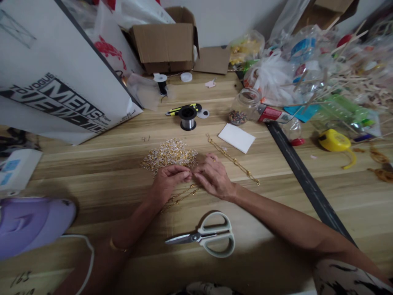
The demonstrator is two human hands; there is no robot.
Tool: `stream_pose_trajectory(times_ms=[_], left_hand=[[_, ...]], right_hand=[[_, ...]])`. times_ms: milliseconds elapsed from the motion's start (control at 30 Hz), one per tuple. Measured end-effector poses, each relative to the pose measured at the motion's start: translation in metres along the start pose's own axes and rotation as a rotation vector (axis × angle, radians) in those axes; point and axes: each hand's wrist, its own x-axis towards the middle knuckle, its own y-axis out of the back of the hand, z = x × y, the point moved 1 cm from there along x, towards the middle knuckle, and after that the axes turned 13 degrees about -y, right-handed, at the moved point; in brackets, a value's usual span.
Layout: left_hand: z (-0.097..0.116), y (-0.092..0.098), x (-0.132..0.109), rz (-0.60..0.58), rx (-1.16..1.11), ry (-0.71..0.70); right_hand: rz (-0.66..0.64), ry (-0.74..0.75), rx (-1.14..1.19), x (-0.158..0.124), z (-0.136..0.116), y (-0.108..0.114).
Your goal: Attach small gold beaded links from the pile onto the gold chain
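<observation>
My left hand (170, 182) and my right hand (214, 175) meet fingertip to fingertip over the wooden table. Both are closed in a pinch, and whatever sits between the fingers is too small to make out. Just behind them spreads a pile of small gold and clear beads or links (170, 153). A gold chain (181, 198) lies below the hands, one end running up toward the fingertips. To the right, a second beaded gold chain (235, 161) stretches out slantwise. Scissors with pale handles (202, 235) rest nearer to me, their blades pointing left.
Behind the pile stand a spool of wire (188, 119) and a yellow-black cutter knife (176, 110). A white card (236, 137), a jar of beads (241, 108) and a yellow tape measure (334, 140) lie rightward. A large white bag (61, 73) and purple appliance (33, 225) occupy the left.
</observation>
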Motion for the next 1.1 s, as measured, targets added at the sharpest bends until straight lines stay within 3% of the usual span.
stream_pose_trajectory(times_ms=[333,533,1100], left_hand=[[0.006,-0.001,-0.001,-0.031,0.066,-0.077],[0.005,0.001,-0.001,0.008,0.088,-0.139],[0.014,-0.003,-0.007,0.024,0.369,-0.319]], right_hand=[[0.013,0.011,0.002,0.0,0.001,0.0],[-0.002,-0.012,0.002,-0.001,0.003,-0.001],[0.008,0.001,0.012,0.0,0.002,-0.001]])
